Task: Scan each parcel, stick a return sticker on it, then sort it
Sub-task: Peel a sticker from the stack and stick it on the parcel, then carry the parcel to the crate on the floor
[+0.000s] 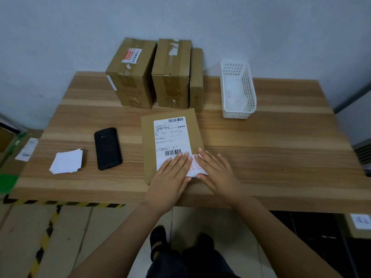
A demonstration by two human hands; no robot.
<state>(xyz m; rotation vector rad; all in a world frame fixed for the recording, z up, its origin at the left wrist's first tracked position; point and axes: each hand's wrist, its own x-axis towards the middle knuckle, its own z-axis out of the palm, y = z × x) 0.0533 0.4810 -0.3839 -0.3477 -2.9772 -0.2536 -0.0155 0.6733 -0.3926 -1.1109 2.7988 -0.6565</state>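
We press the return sticker (194, 167) onto the near corner of the flat parcel (148, 143) lying on the desk (281, 147), left hand (170, 176) and right hand (217, 173) flat, fingers (181, 160) straight and close together, so sticking looks nearly done and sorting is left.

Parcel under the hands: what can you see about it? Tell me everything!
The parcel is a flat, brown cardboard mailer lying on the wooden table near its front edge, in front of the boxes. A white label with two barcodes and small print covers much of its top. At its near right corner sits a white sticker with red marks. The left hand and right hand press flat fingers on that sticker.
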